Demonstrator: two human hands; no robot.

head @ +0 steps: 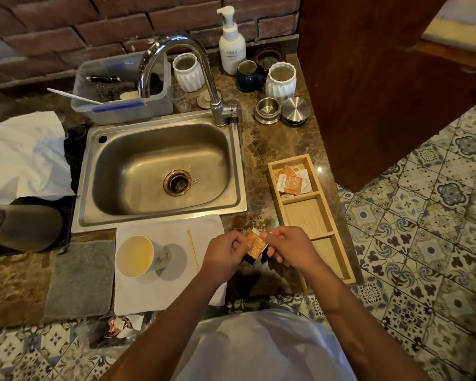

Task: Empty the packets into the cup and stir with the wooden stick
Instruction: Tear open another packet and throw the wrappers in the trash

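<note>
Both hands up front: I've got my left hand [227, 247] and right hand [287, 247] pinched shut on one orange packet [256, 244] between them, cup [138, 255] and stick [193, 250] lying to their left.

- Small kitchenette or drinks corner, likely home or guesthouse.
- Steel sink [160, 171] with gooseneck tap [182, 75] set in a brown marbled stone counter [261, 149].
- Brick wall [66, 26] behind; patterned tile floor [423, 243].
- Pump bottle [232, 45], dark mug [248, 77], white ribbed jars [281, 81], steel lidded tins [268, 110] by the tap.
- Wooden tray [312, 215] of sachets [290, 182]; paper cup [138, 255] on a cloth [171, 292].
</note>
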